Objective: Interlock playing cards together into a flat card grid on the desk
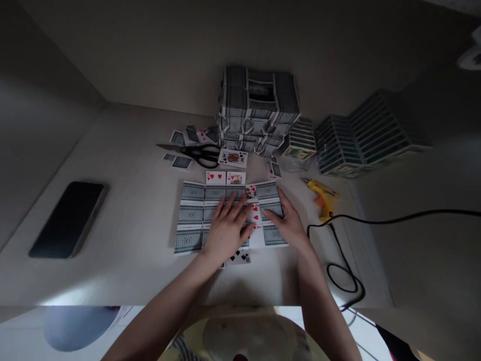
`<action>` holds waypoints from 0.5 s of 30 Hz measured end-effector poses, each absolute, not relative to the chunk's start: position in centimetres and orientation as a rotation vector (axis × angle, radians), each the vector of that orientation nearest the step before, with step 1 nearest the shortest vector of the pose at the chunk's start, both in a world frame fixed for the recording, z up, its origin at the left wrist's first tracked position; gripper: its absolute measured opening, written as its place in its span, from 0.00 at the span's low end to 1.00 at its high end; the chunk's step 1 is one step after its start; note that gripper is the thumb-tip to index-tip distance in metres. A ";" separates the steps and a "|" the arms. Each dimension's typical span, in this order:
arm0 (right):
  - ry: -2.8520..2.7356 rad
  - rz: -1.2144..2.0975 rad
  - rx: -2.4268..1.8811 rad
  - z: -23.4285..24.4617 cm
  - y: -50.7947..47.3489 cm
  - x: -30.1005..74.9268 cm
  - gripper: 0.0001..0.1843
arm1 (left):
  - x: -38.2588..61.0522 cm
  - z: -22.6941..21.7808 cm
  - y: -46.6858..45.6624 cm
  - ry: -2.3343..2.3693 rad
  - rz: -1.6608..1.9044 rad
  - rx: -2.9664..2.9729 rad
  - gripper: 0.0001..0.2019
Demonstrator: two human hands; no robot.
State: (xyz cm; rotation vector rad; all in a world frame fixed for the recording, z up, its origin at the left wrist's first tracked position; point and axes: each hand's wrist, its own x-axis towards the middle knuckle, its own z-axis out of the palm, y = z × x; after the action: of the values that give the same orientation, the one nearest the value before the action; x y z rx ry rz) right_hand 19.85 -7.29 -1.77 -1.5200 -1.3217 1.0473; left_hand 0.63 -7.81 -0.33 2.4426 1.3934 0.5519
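Observation:
A flat panel of joined playing cards (190, 214) lies on the table in front of me, mostly patterned backs up. Across its middle my left hand (227, 225) rests flat with fingers spread, hiding several cards. At the panel's right column, my right hand (291, 223) has its thumb over a card back and its fingers along the outer edge, gripping the column. Between the hands, a strip of face-up cards (257, 240) shows red hearts. Face-up heart cards (215, 177) stick out at the top, and a spade card (239, 257) at the bottom.
Behind the panel stands a stacked structure of cards (259, 108), with black-handled scissors (205, 154) and loose cards (181, 163) to its left. Card racks (353, 143) stand at the right. A yellow glue gun (323, 198) with a black cable lies right; a phone (67, 219) lies left.

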 end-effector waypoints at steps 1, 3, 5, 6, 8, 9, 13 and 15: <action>-1.328 1.067 -1.515 -1.8 -7.3 19.9 0.40 | 0.6 -0.3 -7.8 1.392 0.552 2.441 0.22; -1.344 1.097 -1.514 -2.0 -7.2 20.0 0.40 | 0.6 -0.2 -7.8 1.391 0.545 2.436 0.22; -1.348 1.095 -1.525 -2.2 -7.2 20.1 0.40 | 0.6 -0.2 -7.9 1.390 0.544 2.429 0.22; -1.349 1.089 -1.529 -2.3 -7.2 20.1 0.40 | 0.5 -0.1 -7.9 1.384 0.551 2.426 0.23; -1.351 1.074 -1.533 -2.4 -7.2 20.0 0.40 | 0.3 -0.1 -7.9 1.336 0.571 2.429 0.25; -1.352 1.066 -1.532 -2.4 -7.2 20.0 0.40 | 0.2 -0.1 -7.9 1.292 0.579 2.436 0.27; -1.349 1.052 -1.525 -2.4 -7.2 19.8 0.40 | -0.4 -0.1 -7.9 1.086 0.593 2.456 0.24; -1.345 1.051 -1.530 -2.3 -7.2 19.8 0.40 | -0.6 -0.1 -7.9 1.032 0.589 2.455 0.20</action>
State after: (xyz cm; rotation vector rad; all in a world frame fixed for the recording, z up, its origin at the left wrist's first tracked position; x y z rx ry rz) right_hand 19.76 -7.22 -2.35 -1.5301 -1.3447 1.0509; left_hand -0.55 -7.92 -0.06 2.4550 1.0321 0.5892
